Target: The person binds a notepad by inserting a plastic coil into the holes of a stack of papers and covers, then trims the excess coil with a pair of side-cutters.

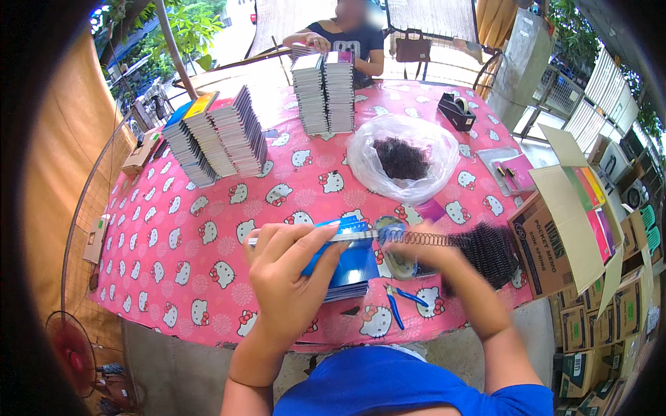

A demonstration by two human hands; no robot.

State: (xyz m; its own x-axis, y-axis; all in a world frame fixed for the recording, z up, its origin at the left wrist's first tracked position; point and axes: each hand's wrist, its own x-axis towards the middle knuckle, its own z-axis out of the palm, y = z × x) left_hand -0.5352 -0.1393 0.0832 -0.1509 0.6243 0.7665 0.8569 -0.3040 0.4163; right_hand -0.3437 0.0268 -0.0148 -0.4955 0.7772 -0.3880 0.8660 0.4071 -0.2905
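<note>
My left hand [288, 267] grips a thin notepad [343, 237] on edge, with its white side toward me and its thumb and fingers pressed on both faces. A dark spiral coil [433, 240] runs from the notepad's right end toward a heap of black coils [489, 256]. Blurred by motion, my right hand [427, 248] is closed at the coil near the notepad. Beneath the held pad lies a stack of blue-covered notepads [350, 274]. Blue-handled pliers [399, 305] rest just right of that stack. A round clear dish [401, 260] is partly hidden behind my right hand.
Tall notebook stacks stand at the left [222, 135] and back [322, 93]. A white plastic bag [371, 156] holds dark coils. A tape dispenser [456, 111] sits beyond it. An open carton [555, 243] stands right. Across the table a person [347, 41] handles notebooks.
</note>
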